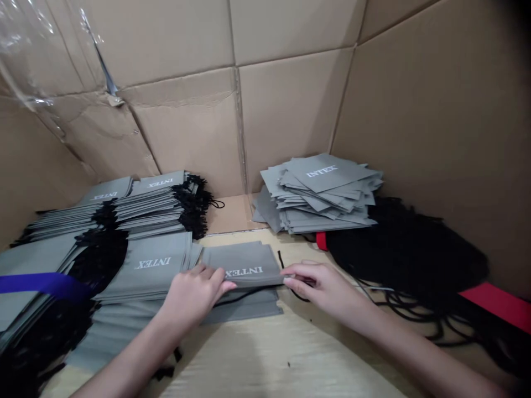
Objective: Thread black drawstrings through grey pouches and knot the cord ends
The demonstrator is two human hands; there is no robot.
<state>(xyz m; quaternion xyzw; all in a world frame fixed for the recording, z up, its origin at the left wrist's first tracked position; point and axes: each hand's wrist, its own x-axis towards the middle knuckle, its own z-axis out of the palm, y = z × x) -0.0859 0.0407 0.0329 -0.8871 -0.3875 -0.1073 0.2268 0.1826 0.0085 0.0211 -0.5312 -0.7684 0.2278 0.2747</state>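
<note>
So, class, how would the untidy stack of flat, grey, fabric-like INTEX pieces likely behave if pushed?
The untidy stack would probably shear and spill, since its layers lie askew with no band visible around them. The pieces look thin, so each is likely light and bendable. Rolling seems unlikely: they lie flat.

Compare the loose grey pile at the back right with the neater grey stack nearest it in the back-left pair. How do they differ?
1. The pile is messy, its pieces fanned at various angles; the stack is fairly well aligned.
2. Black cords bunch along the stack's right end; none visibly hang from the pile's pieces.
3. The pile's top lettering reads upright; the stack's is upside down.
Shared: grey pieces, white INTEX lettering.
</note>
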